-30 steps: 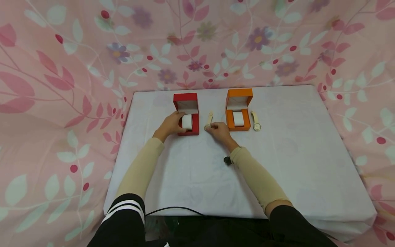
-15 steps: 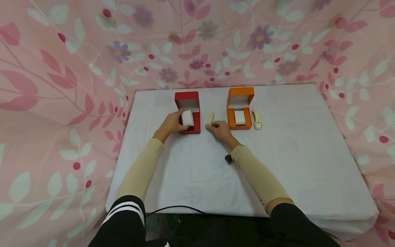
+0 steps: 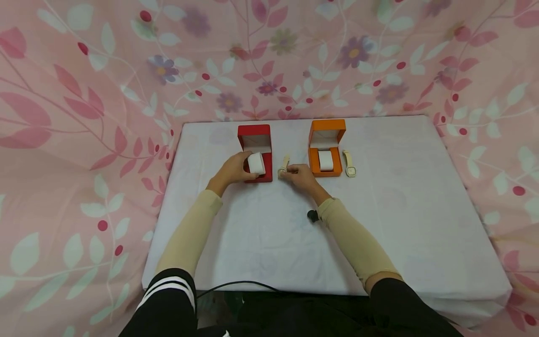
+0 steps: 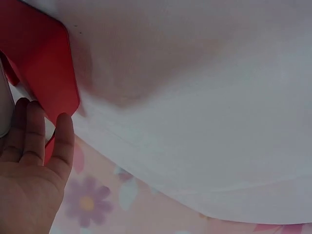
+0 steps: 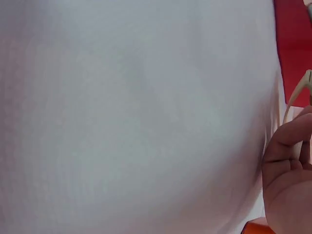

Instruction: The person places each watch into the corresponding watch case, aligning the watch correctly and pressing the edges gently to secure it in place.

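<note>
My left hand (image 3: 233,169) grips a white watch cushion (image 3: 256,164) between thumb and fingers. The cushion is tilted, at the opening of a red watch box (image 3: 254,131) with its lid up. In the left wrist view, the fingers of that hand (image 4: 34,175) reach along the red box (image 4: 51,68), and only an edge of the cushion shows. Just right of the box, my right hand (image 3: 302,179) pinches a cream wristwatch (image 3: 285,161) near its dial, partly covering it. The right wrist view catches the cream strap (image 5: 296,92) above the curled fingers.
An orange watch box (image 3: 327,125) stands lid up to the right, with a white cushion (image 3: 325,160) seated inside. Beside it lies a second cream watch (image 3: 350,164). A small black object (image 3: 312,216) is by my right cuff. A black cable (image 3: 240,282) crosses the near table edge.
The white cushion has come up from its seat in the red box and tilted in my left hand. My right hand has shifted the pinched watch slightly.
</note>
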`<state>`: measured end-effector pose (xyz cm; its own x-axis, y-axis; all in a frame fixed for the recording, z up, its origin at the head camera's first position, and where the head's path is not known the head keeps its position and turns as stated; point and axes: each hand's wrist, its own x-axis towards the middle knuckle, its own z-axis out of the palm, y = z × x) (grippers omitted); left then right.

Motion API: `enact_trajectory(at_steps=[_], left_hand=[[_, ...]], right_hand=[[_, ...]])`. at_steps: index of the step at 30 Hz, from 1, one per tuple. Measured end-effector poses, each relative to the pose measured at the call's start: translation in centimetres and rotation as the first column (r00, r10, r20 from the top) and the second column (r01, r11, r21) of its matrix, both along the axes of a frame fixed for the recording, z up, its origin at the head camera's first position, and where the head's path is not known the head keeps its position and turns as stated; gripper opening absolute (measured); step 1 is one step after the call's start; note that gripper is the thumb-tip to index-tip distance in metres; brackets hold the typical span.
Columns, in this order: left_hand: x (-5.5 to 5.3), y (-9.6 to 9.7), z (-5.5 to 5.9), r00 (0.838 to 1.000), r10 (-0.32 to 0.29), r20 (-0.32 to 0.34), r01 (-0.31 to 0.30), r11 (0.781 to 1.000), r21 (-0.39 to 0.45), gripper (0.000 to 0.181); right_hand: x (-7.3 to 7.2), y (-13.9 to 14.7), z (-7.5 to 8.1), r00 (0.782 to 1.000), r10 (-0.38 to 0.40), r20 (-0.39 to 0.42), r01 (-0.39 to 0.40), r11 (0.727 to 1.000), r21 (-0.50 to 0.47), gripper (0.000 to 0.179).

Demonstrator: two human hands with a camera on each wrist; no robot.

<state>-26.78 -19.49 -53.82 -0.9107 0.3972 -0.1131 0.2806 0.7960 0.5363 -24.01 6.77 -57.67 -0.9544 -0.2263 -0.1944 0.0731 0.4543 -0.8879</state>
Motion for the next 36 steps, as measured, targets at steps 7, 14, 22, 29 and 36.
enact_trajectory(at_steps=[7, 14, 22, 29, 36], left_hand=[[0.1, 0.0, -0.1, 1.000, 0.001, 0.003, -0.001, 1.000, -0.009, 0.068], [0.6, 0.2, 0.3, 1.000, -0.004, -0.005, 0.003, 1.000, -0.027, 0.068], [1.1, 0.7, 0.3, 1.000, -0.019, -0.020, 0.020, 0.999, 0.030, 0.070], [1.7, 1.3, 0.4, 0.998, -0.049, -0.046, 0.049, 0.999, -0.014, 0.069], [2.0, 2.1, 1.1, 0.998, -0.053, -0.034, 0.053, 0.999, 0.008, 0.076]], right_hand=[[0.0, 0.6, 0.4, 0.990, 0.014, 0.144, -0.003, 0.997, -0.077, 0.034], [0.0, 0.9, 0.6, 0.984, 0.021, 0.176, -0.001, 0.993, -0.116, 0.037], [0.5, 1.1, 0.8, 0.979, -0.042, 0.201, 0.074, 0.985, -0.155, 0.046], [1.0, 1.2, 0.7, 0.979, -0.056, 0.196, 0.105, 0.963, -0.249, 0.051], [1.5, 1.4, 1.3, 0.986, -0.026, 0.166, 0.081, 0.940, -0.332, 0.048]])
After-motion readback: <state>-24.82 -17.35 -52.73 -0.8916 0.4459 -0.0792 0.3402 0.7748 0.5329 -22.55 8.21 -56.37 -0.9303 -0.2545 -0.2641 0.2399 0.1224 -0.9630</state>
